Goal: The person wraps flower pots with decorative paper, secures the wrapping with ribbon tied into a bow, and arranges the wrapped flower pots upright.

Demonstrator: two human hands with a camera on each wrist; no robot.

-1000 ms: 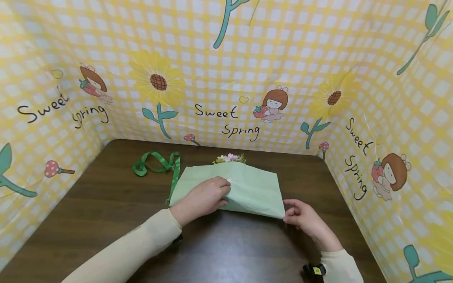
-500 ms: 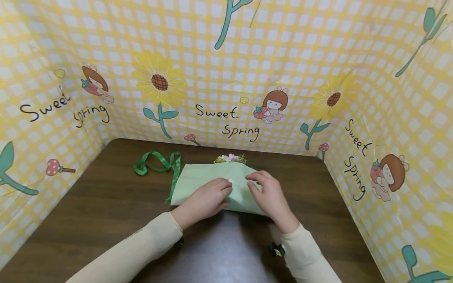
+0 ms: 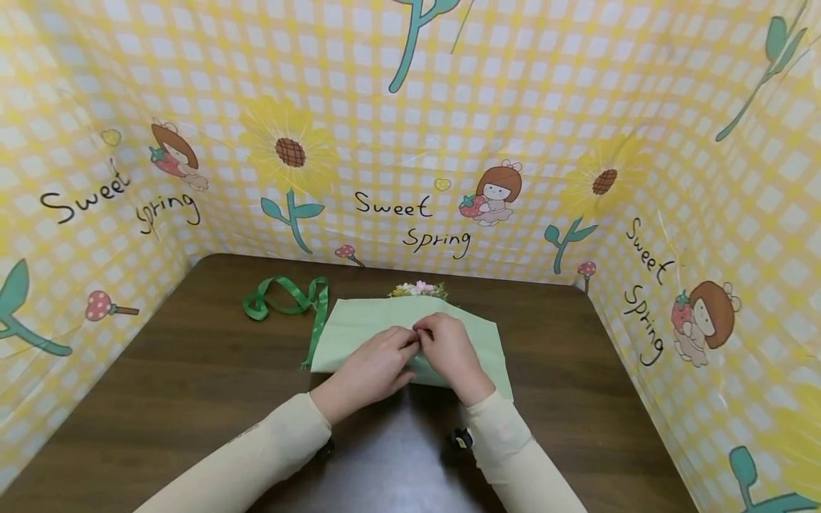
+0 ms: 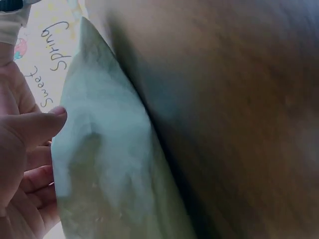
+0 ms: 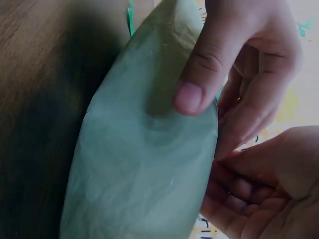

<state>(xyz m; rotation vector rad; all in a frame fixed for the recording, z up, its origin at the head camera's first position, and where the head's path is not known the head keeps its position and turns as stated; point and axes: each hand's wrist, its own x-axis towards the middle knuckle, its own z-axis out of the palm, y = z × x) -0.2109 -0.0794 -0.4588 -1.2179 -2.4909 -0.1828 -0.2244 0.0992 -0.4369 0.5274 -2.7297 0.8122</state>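
A folded sheet of light green wrapping paper (image 3: 484, 349) lies on the table in the head view. Pink and pale flowers (image 3: 420, 288) show past its far edge; whatever else it covers is hidden. My left hand (image 3: 375, 363) grips the paper near its middle. In the right wrist view, the left thumb (image 5: 192, 94) presses its near face while the fingers lie behind it. My right hand (image 3: 452, 360) meets the left fingertips there, its thumb and fingers curled together at the paper's raised fold. The exact pinch point is partly hidden.
A curled green ribbon (image 3: 291, 299) lies left of the paper, one end trailing along the paper's left side. The dark wooden table (image 3: 192, 377) is walled at the back and sides by a yellow checked cloth (image 3: 539, 107).
From the paper's right corner, my right hand has moved left and inward to the middle, beside the left hand. The left hand has stayed almost in place on the paper.
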